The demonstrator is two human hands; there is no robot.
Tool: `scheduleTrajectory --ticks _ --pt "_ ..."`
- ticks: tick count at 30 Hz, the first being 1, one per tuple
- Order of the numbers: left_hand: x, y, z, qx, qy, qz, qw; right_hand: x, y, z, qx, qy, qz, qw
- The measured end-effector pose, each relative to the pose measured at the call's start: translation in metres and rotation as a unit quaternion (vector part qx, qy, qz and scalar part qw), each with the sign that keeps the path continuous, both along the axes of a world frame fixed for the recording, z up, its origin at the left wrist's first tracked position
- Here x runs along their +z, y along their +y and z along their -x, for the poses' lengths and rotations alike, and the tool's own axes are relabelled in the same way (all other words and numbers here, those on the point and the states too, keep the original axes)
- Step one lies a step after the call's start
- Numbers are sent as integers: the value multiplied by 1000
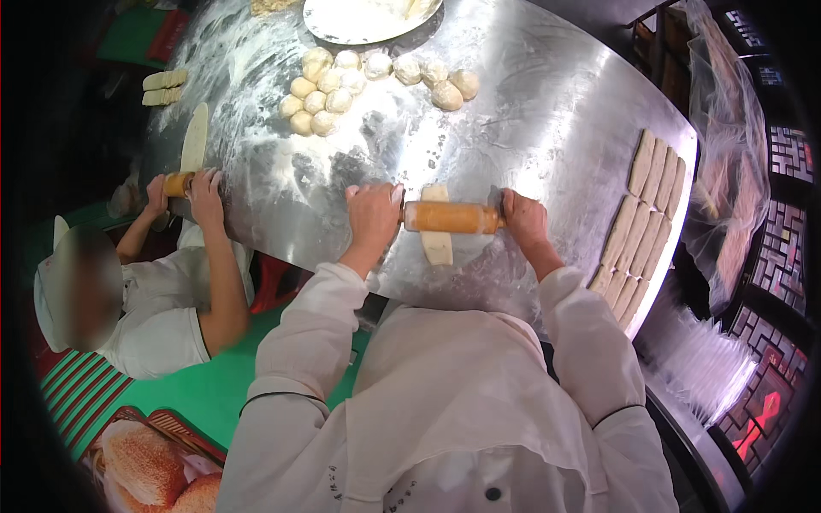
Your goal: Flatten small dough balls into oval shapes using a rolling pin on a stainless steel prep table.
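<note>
My left hand (374, 217) grips the left handle of a wooden rolling pin (451, 218), and my right hand (527, 218) grips its right handle. Under the roller lies a strip of dough (437, 249), whose ends show above and below it. The strip rests on a floured steel table (308, 218). Beyond my hands sits a cluster of round dough balls (338, 100), several of them touching. Along the table's right side, long flat dough pieces (632, 234) lie side by side in rows.
At the left, a co-worker (160, 288) holds another rolling pin (177, 185) on a long dough strip (195, 138). Folded dough pieces (163, 88) lie at the far left. A large white bowl (372, 32) stands at the back. Plastic sheeting (725, 154) hangs beyond the table's right edge.
</note>
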State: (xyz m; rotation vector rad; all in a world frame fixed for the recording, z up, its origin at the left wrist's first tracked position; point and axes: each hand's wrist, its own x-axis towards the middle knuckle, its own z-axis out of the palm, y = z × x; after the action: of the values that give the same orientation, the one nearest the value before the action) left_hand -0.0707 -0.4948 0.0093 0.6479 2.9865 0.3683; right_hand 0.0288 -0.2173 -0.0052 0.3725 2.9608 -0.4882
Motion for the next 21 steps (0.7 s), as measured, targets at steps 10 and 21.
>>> scheduleTrajectory --ticks 10,21 --pt "-4 -26 -44 -77 -31 -84 993 0 -23 -61 26 84 61 994" --pt "-2 36 69 23 -28 23 999 -7 19 55 -51 4 -35 998"
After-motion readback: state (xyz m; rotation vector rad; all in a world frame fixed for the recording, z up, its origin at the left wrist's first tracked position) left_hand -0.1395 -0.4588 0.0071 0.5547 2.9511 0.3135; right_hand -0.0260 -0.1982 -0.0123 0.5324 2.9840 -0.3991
